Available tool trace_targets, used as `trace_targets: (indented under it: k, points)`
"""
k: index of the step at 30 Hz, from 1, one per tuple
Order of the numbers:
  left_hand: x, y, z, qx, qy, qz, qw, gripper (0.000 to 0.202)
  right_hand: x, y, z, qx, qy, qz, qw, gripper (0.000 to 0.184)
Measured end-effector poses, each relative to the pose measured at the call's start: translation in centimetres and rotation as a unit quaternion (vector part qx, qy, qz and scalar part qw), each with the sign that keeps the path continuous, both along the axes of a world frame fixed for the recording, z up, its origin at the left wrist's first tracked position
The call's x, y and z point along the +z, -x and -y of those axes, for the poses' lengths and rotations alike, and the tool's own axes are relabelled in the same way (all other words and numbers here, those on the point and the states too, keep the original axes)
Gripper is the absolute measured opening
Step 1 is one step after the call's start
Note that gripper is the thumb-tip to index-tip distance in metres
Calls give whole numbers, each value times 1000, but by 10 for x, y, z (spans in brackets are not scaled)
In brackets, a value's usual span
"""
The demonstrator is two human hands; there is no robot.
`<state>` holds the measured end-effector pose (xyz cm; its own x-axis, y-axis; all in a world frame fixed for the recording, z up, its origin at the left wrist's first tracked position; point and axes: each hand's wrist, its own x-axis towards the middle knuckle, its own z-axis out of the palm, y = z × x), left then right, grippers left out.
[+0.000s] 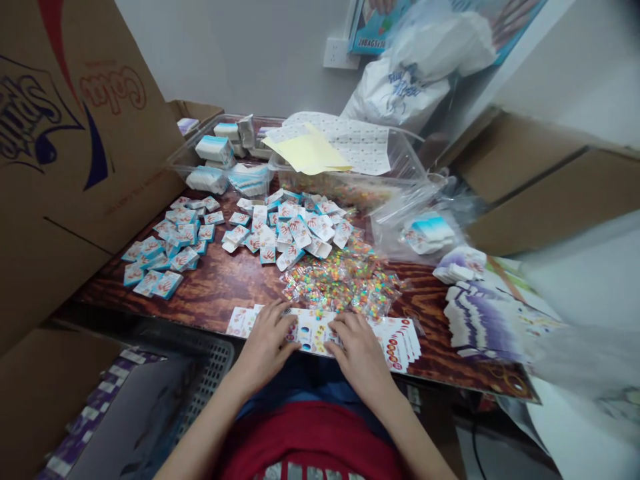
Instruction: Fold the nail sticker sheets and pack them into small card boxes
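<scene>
So left of the candy packets (345, 277) there's a heap of little boxes (167, 250), mostly shut I think, then a messier heap (295, 230) right behind the packets' left side. Left hand (270, 337) and right hand (357, 340) are apart, fingers on printed sheets (313, 337) in front of the packets; can't tell if they're pinching. Looks partway: packets are loose, sheets unsorted.

Printed at ten o'clock, on the large brown carton (107, 153): "Cola" in red outline; at nine o'clock from this, larger blue-outlined lettering, not securely legible; lower down, a faint red line, too small to read. Printed at one o'clock, on the blue box (371, 44): "20BAGSx30", partly hidden. Marked just below, on the white bag (400, 93): blue characters, too blurred to read.
</scene>
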<state>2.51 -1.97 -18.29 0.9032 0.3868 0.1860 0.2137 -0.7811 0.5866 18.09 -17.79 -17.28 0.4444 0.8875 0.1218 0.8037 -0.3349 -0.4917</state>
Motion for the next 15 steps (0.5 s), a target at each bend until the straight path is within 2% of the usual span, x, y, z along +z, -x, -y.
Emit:
trace_targets:
  k: [5, 8, 15]
  points:
    - [-3, -1, 2, 3, -14, -11, 1000, 42, 3, 2, -1, -4, 11, 1, 1000, 18]
    - [-2, -1, 4, 6, -16, -18, 1000, 41, 8, -2, -5, -17, 6, -30, 999, 20]
    - [11, -3, 6, 15, -7, -32, 999, 31, 13, -16, -21, 39, 33, -117, 992, 19]
